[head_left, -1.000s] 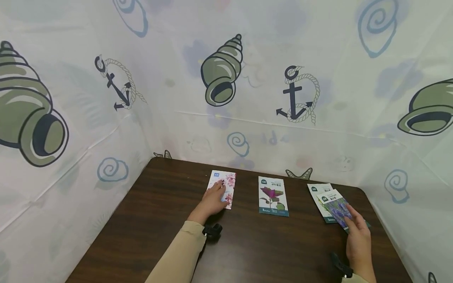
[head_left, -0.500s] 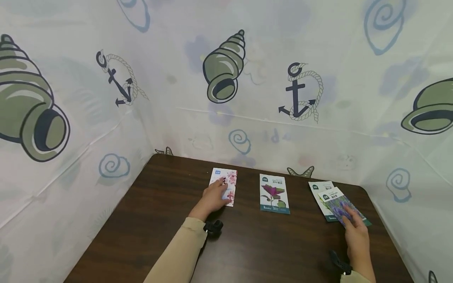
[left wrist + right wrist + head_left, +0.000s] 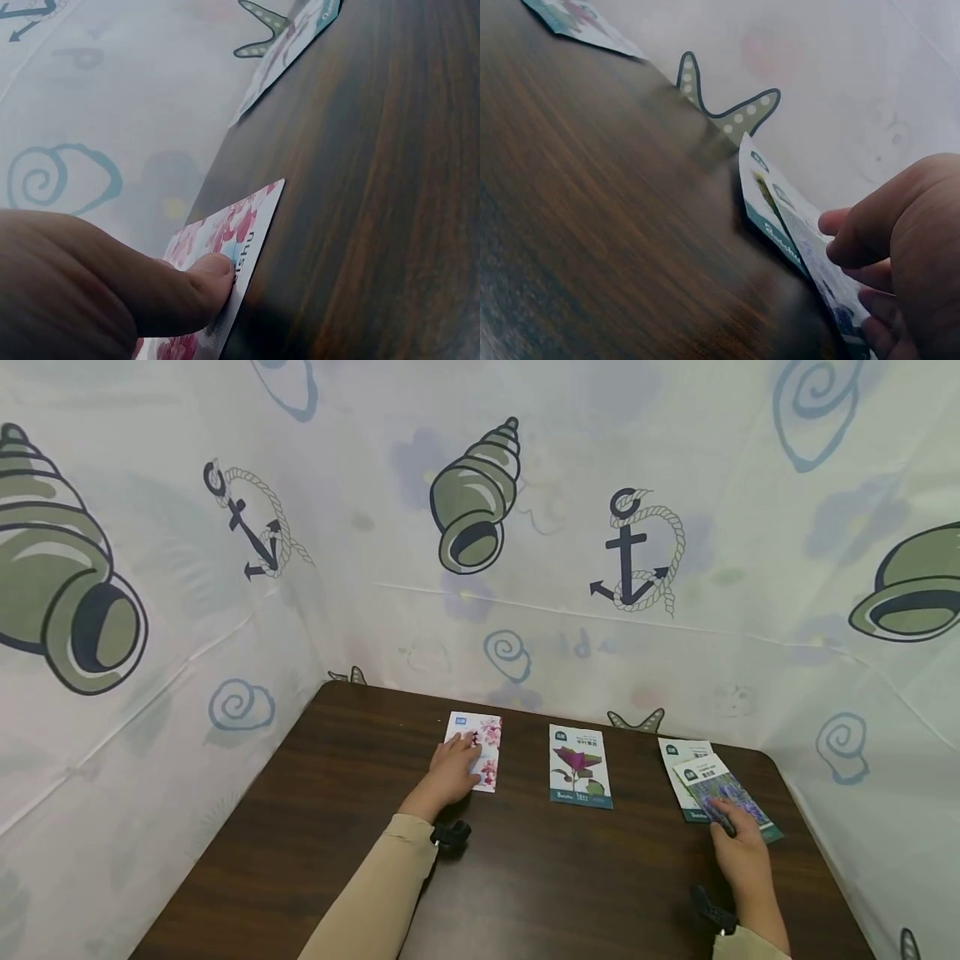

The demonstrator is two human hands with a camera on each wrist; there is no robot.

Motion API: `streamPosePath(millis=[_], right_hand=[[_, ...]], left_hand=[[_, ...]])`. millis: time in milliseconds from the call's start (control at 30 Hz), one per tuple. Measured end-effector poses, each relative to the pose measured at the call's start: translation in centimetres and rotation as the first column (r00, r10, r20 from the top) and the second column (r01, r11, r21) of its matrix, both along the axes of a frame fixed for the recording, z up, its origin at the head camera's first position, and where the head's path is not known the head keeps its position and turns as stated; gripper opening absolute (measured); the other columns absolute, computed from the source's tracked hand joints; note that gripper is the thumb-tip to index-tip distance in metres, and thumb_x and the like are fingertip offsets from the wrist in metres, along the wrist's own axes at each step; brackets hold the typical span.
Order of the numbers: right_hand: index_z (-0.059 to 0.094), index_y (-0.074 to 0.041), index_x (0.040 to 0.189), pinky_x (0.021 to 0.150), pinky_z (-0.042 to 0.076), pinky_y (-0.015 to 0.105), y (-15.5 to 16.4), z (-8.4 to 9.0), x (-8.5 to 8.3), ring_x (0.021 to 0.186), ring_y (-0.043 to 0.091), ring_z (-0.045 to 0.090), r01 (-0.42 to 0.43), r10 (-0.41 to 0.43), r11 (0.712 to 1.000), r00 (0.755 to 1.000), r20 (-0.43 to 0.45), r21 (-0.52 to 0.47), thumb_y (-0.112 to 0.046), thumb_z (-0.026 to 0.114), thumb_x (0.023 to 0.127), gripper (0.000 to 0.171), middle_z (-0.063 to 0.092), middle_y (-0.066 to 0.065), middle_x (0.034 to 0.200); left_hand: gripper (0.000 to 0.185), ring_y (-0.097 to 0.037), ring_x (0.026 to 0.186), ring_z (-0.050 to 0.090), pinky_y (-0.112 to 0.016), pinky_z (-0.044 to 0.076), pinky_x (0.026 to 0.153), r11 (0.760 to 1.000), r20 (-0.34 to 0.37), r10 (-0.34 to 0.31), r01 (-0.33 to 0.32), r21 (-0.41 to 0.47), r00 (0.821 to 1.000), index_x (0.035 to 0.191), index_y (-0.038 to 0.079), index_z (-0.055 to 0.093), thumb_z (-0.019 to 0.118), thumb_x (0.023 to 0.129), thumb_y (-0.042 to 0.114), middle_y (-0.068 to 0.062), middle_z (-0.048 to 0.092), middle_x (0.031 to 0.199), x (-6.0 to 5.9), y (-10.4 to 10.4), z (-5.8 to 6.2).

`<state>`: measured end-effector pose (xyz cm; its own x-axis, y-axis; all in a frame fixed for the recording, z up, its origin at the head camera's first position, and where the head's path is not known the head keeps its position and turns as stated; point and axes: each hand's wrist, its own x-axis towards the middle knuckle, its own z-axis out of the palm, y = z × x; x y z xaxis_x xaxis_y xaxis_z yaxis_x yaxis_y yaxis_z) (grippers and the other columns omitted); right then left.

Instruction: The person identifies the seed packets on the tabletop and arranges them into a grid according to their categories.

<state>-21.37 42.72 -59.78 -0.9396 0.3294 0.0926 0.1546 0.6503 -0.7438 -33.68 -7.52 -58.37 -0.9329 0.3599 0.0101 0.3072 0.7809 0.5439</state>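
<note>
The left hand (image 3: 450,771) lay flat, fingers straight, pressing the pink flower packet (image 3: 480,752) near the table's (image 3: 315,827) far edge. The right hand (image 3: 738,847) rested with relaxed fingers on the purple packet (image 3: 731,797) by the far right corner. Only the right wrist view showed that packet overlapping another packet (image 3: 759,196) beneath.

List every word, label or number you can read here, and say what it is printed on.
None can be read for certain.
Pink-flower packet: blue corner label and dark characters, blurred.
Purple-leaf packet: green logo, header and bottom strip too small.
Lavender packet and the packet under it: logos and headers too small.
</note>
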Motion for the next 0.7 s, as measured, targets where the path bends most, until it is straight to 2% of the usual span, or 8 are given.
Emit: streamPosePath(millis=[100,233,333,467,567,700], right_hand=[[0.061,0.007,0.147,0.130,0.020,0.074,-0.1,-0.2,0.0,0.160,0.060,0.025,-0.009,0.009,0.999,1.000,-0.020,0.031,-0.001,0.054,0.104,0.044,0.039,0.037,0.167],[0.062,0.009,0.143,0.131,0.017,0.073,-0.2,-0.5,0.0,0.162,0.061,0.020,-0.006,0.008,0.998,0.999,-0.031,0.066,0.000,0.055,0.102,0.043,0.042,0.038,0.164],[0.064,0.009,0.141,0.128,0.025,0.073,-0.2,-0.7,0.0,0.157,0.060,0.030,-0.008,0.012,0.994,0.999,-0.036,0.108,0.001,0.056,0.100,0.042,0.046,0.038,0.161],[0.070,0.007,0.134,0.116,0.038,0.073,-0.1,-1.1,0.1,0.143,0.060,0.048,0.002,0.015,0.979,0.996,-0.083,0.202,0.005,0.058,0.095,0.041,0.056,0.037,0.152],[0.073,0.003,0.131,0.107,0.040,0.075,0.0,-1.0,0.1,0.135,0.061,0.053,0.030,-0.004,0.963,0.995,-0.097,0.267,0.004,0.057,0.093,0.041,0.062,0.036,0.145],[0.072,0.003,0.131,0.103,0.039,0.075,0.0,-0.8,0.1,0.132,0.061,0.053,0.033,-0.008,0.960,0.996,-0.091,0.277,0.003,0.058,0.092,0.041,0.062,0.036,0.140]], left_hand=[[0.061,-0.049,0.167,0.021,-0.069,0.014,0.135,0.999,0.019,-0.013,0.012,0.049,1.000,0.157,-0.004,0.054,0.074,0.101,0.010,-0.026,0.033,0.176,-0.1,0.0,-0.1],[0.061,-0.050,0.168,0.017,-0.066,0.019,0.135,0.993,0.046,-0.013,0.008,0.119,0.999,0.157,-0.007,0.053,0.073,0.101,0.006,-0.027,0.030,0.177,0.2,-0.1,0.0],[0.060,-0.050,0.168,0.018,-0.066,0.022,0.135,0.993,0.038,-0.015,0.010,0.121,0.999,0.157,-0.006,0.053,0.073,0.101,0.007,-0.026,0.029,0.177,0.3,-0.2,-0.2],[0.061,-0.049,0.168,0.017,-0.065,0.021,0.135,0.994,0.042,-0.026,0.022,0.107,0.999,0.159,-0.005,0.051,0.072,0.103,0.009,-0.026,0.027,0.178,0.3,-0.4,-0.5],[0.062,-0.048,0.168,0.017,-0.065,0.019,0.136,0.993,0.040,-0.034,0.029,0.111,0.999,0.159,-0.006,0.050,0.071,0.103,0.009,-0.027,0.026,0.178,0.1,-0.3,-0.4],[0.061,-0.049,0.168,0.017,-0.065,0.019,0.136,0.994,0.032,-0.041,0.037,0.106,0.999,0.158,-0.007,0.051,0.071,0.102,0.008,-0.030,0.025,0.177,0.0,-0.2,-0.3]])
